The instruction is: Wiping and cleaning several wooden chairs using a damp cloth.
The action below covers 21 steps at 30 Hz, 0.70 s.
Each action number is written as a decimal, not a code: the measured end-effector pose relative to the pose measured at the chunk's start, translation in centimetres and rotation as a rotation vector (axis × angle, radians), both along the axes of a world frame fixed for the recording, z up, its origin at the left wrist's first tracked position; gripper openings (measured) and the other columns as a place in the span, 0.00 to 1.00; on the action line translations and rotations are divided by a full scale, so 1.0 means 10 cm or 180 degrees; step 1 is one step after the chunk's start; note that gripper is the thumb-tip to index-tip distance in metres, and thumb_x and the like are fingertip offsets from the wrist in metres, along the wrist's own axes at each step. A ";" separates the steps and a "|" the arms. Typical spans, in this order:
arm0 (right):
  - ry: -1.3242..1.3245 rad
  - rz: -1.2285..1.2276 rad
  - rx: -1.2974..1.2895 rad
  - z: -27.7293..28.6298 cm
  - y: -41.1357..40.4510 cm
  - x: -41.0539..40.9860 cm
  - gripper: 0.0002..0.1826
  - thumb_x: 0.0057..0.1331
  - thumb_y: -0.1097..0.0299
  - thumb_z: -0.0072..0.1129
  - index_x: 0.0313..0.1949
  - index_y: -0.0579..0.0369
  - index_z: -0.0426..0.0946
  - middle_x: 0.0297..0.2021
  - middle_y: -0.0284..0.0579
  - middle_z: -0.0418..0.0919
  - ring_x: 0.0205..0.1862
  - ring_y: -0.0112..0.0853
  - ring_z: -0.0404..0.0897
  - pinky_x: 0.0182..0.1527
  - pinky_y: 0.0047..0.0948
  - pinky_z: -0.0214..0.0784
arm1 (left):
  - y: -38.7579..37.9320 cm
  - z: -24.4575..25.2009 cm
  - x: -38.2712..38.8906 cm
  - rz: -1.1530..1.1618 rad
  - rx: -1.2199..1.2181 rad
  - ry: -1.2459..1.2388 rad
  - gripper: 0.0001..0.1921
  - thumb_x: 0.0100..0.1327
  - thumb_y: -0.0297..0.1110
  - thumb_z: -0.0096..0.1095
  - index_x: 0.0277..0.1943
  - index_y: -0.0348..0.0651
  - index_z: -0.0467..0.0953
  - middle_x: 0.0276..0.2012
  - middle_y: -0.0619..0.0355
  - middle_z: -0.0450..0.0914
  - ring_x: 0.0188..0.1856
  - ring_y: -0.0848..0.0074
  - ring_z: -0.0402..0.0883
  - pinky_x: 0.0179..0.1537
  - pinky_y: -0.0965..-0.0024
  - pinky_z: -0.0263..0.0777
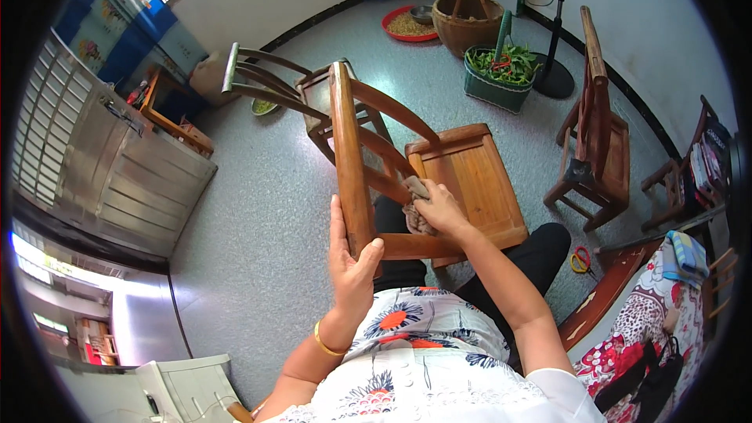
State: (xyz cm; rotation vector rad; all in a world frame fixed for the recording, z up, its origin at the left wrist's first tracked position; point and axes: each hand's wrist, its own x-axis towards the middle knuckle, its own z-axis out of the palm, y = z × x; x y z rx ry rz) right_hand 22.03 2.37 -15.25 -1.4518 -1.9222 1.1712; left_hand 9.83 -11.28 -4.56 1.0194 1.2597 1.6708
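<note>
A wooden chair (470, 182) stands close before me, its backrest nearest to my left. My left hand (354, 264) grips the near end of the chair's top rail (351, 158), with the thumb over the corner and the fingers along the outer side. In my right hand (440, 208) is a crumpled brownish cloth (418, 217), pressed against a curved slat of the backrest near the seat. Parts of the cloth are hidden under the fingers. My dark-trousered legs are on either side of the seat.
Another wooden chair (317, 94) stands just beyond, a third (611, 158) at the right. Farther off are a green basket of leaves (499, 91), a large brown basket (464, 32) and a fan stand (552, 79). Red-handled scissors (580, 259) lie on the floor beside a flowered cloth (634, 317).
</note>
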 end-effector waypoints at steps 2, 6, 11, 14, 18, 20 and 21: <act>0.0172 -0.0118 0.0108 0.17 -0.06 -0.06 0.27 0.57 0.59 0.52 0.55 0.53 0.65 0.47 0.62 0.69 0.50 0.52 0.70 0.52 0.42 0.62 | -0.01 0.04 0.01 -0.0063 -0.0069 -0.0073 0.40 0.57 0.23 0.54 0.69 0.39 0.39 0.51 0.57 0.67 0.36 0.85 0.68 0.33 0.83 0.66; 0.0607 -0.0235 0.0328 0.37 -0.18 -0.17 0.27 0.59 0.59 0.51 0.58 0.53 0.61 0.46 0.61 0.66 0.48 0.54 0.69 0.52 0.43 0.62 | 0.00 0.05 0.05 -0.0031 0.0035 -0.0234 0.41 0.57 0.23 0.54 0.69 0.40 0.38 0.47 0.59 0.68 0.25 0.90 0.63 0.21 0.87 0.58; 0.1228 -0.0269 0.0823 0.61 -0.24 -0.32 0.27 0.61 0.60 0.53 0.58 0.53 0.61 0.45 0.60 0.64 0.48 0.51 0.70 0.51 0.40 0.64 | -0.02 0.10 0.07 -0.0065 -0.0078 -0.0300 0.40 0.54 0.24 0.54 0.68 0.37 0.43 0.55 0.56 0.63 0.32 0.88 0.64 0.27 0.87 0.60; 0.1504 -0.0291 0.0967 0.74 -0.23 -0.40 0.28 0.61 0.59 0.55 0.58 0.54 0.61 0.47 0.58 0.61 0.48 0.49 0.70 0.51 0.39 0.64 | 0.00 0.06 0.04 -0.0093 -0.0014 -0.0223 0.40 0.56 0.24 0.53 0.69 0.37 0.40 0.49 0.56 0.66 0.28 0.88 0.65 0.24 0.87 0.60; 0.1460 -0.0027 0.1276 0.76 -0.19 -0.31 0.31 0.58 0.60 0.59 0.59 0.53 0.60 0.52 0.58 0.58 0.52 0.50 0.67 0.54 0.38 0.62 | 0.00 0.04 0.03 -0.0193 0.0014 -0.0274 0.41 0.57 0.24 0.53 0.69 0.38 0.36 0.47 0.56 0.69 0.28 0.87 0.67 0.24 0.86 0.62; 0.1673 0.0363 0.1234 0.81 -0.17 -0.25 0.34 0.54 0.66 0.62 0.60 0.50 0.60 0.55 0.59 0.57 0.55 0.51 0.65 0.56 0.37 0.60 | 0.01 0.03 0.03 -0.0174 0.0057 -0.0252 0.41 0.58 0.24 0.53 0.69 0.38 0.36 0.49 0.55 0.67 0.30 0.87 0.67 0.26 0.86 0.63; 0.1666 0.0363 0.1215 0.84 -0.16 -0.22 0.34 0.54 0.66 0.62 0.60 0.50 0.60 0.55 0.59 0.57 0.55 0.51 0.65 0.56 0.37 0.60 | 0.01 0.03 0.02 -0.0159 0.0110 -0.0211 0.41 0.58 0.24 0.53 0.69 0.38 0.36 0.52 0.54 0.66 0.32 0.87 0.68 0.27 0.86 0.63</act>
